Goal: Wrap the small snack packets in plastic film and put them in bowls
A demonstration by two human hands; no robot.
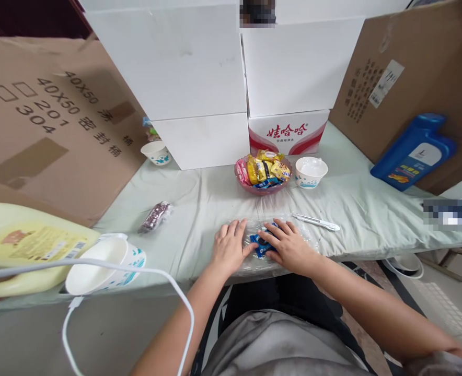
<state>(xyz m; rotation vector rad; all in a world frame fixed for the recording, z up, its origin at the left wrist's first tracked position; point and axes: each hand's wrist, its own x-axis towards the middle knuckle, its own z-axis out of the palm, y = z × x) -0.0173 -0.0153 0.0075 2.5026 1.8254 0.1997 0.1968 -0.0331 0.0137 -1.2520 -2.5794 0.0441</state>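
Observation:
My left hand lies palm down on a sheet of clear plastic film, fingers stretched out and its thumb reaching towards a blue snack packet. Over the right part of that packet rests my right hand, fingers spread and partly hiding it. The packet lies on the film between both hands. Just beyond my right hand is a white utility knife. Behind the hands stands a pink glass bowl heaped with wrapped sweets in yellow, pink and blue.
A paper cup stands right of the bowl; another cup tilts at front left beside a yellow jug. A purple packet lies at left. White boxes and cardboard cartons line the back. A blue bottle leans right. A white cable crosses front left.

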